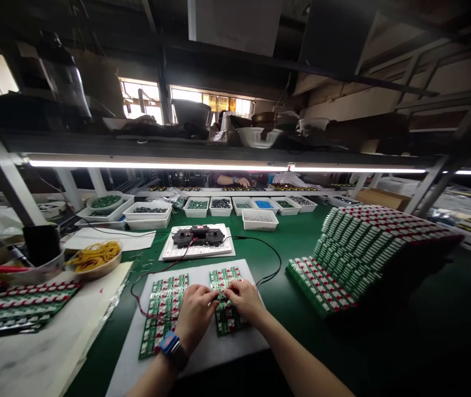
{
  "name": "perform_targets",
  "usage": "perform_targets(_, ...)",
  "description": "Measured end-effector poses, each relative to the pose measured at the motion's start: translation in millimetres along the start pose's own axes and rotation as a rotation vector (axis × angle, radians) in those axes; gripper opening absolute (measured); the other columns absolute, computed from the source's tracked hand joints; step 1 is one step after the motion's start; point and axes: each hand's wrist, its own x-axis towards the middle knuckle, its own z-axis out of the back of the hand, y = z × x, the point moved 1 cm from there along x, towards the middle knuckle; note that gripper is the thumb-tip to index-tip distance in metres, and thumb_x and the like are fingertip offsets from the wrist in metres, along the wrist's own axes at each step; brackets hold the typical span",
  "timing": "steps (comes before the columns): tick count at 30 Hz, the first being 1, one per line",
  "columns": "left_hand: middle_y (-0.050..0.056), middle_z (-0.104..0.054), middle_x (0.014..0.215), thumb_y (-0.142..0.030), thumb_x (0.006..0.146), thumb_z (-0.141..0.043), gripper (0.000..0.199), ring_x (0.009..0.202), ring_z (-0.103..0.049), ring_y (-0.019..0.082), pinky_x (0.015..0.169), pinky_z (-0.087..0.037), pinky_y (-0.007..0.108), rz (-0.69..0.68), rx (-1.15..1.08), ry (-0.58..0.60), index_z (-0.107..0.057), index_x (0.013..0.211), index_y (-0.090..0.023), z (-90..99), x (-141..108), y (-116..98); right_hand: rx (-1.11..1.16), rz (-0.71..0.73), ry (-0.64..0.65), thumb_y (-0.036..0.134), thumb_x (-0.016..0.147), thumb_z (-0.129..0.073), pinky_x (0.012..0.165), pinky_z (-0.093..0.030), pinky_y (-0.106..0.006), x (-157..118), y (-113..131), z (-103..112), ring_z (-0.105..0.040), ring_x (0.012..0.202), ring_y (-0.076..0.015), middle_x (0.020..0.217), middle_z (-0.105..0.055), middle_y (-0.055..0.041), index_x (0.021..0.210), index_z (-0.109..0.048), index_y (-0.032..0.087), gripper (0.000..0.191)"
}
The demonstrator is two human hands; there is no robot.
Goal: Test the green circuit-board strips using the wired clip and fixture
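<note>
Two green circuit board panels with white and red parts lie side by side on a white foam mat (222,350). My left hand (196,314), wearing a blue-strapped wristwatch (172,349), reaches over the left panel (163,314) towards the right panel (225,314). My right hand (245,300) rests on the right panel, and the fingertips of both hands meet at its upper part. Whether they pinch a small part there is hidden. A red and black wire (152,281) runs over the left panel.
Behind the mat, a black fixture (198,237) sits on a white board, and a tall stack of panels (367,253) stands to the right. Small white trays of components (221,207) line the bench's far side. Rubber bands (96,256) fill a bowl at left. A co-worker's hand (243,182) shows beyond.
</note>
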Motion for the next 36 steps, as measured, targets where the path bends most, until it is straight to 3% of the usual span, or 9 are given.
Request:
perform_targets(9,0.005,-0.069,0.096,-0.019,0.087,-0.064,0.025,0.098,-0.059,0.024,0.091,-0.045,0.037,0.049,-0.106,0.09,-0.073,0.109,-0.026,-8.7,-7.9,4.0,0.06,-0.015,0.06,0.024,0.083,-0.064,0.079,-0.039,-0.026,-13.6,-5.1,1.9,-0.06,0.088,-0.0186,0.081,-0.071,-0.0006,0.077,-0.071,0.022,0.009)
perform_targets(16,0.005,-0.07,0.097,-0.022,0.088,-0.061,0.025,0.098,-0.058,0.025,0.092,-0.043,0.038,0.075,-0.12,0.171,-0.073,0.11,-0.025,-7.6,-5.8,4.5,-0.056,-0.016,0.079,0.026,0.088,-0.059,0.08,-0.035,-0.028,-12.1,0.7,1.3,-0.059,0.089,-0.0195,0.082,-0.071,-0.0011,0.074,-0.068,0.021,0.017)
perform_targets(22,0.004,-0.07,0.098,-0.024,0.089,-0.059,0.024,0.098,-0.057,0.025,0.093,-0.041,0.039,0.078,-0.138,0.174,-0.073,0.109,-0.026,-8.4,-5.1,5.5,-0.134,-0.079,0.106,0.025,0.089,-0.057,0.081,-0.032,-0.03,-10.2,3.8,-0.1,-0.06,0.09,-0.0198,0.086,-0.071,-0.0019,0.076,-0.067,0.021,0.017)
perform_targets(30,0.004,-0.069,0.093,-0.022,0.089,-0.055,0.025,0.095,-0.058,0.023,0.089,-0.043,0.036,0.067,-0.147,0.176,-0.073,0.105,-0.029,-5.1,-7.6,4.5,-0.194,-0.037,0.048,0.037,0.088,-0.061,0.08,-0.03,-0.032,-11.3,2.5,-7.6,-0.059,0.089,-0.0218,0.082,-0.07,-0.0018,0.075,-0.065,0.022,0.021)
perform_targets(36,0.004,-0.069,0.095,-0.021,0.089,-0.056,0.024,0.096,-0.058,0.024,0.091,-0.043,0.038,0.068,-0.156,0.167,-0.073,0.105,-0.026,-5.8,-7.4,4.1,-0.127,-0.017,0.038,0.033,0.089,-0.062,0.081,-0.031,-0.031,-14.1,-0.5,-8.1,-0.058,0.089,-0.0205,0.082,-0.07,-0.0005,0.074,-0.065,0.022,0.019)
